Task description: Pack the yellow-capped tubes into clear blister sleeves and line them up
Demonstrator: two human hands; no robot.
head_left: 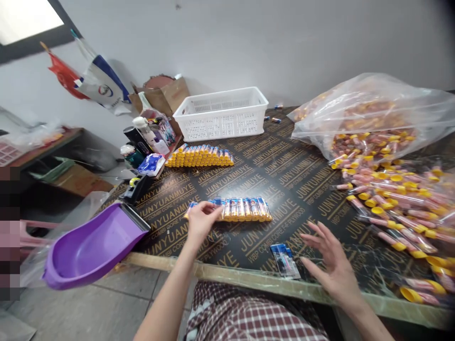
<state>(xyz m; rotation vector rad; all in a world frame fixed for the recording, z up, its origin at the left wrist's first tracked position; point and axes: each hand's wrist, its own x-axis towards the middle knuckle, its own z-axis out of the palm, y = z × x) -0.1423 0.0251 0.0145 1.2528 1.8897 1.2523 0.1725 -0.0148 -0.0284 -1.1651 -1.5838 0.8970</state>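
Observation:
Near the table's middle lies a row of small tubes (247, 208) with blue tops, silvery labels and yellow bottoms. My left hand (203, 219) rests over the left part of this row, thumb and fingers pinched together; whatever is between them is hidden. To the right, my right hand (329, 260) hovers above the table with its fingers spread and nothing in it. Close to its thumb, near the front edge, is a small stack of blue-topped clear labels (285, 261). Farther back sits a stacked pile of similar tubes (201, 156).
A white plastic basket (222, 124) stands at the back. Pink tubes with yellow caps (398, 203) spill from a large clear bag (373, 102) on the right. A purple dustpan-like scoop (92, 246) juts past the left edge. Bottles (144, 135) stand at the back left.

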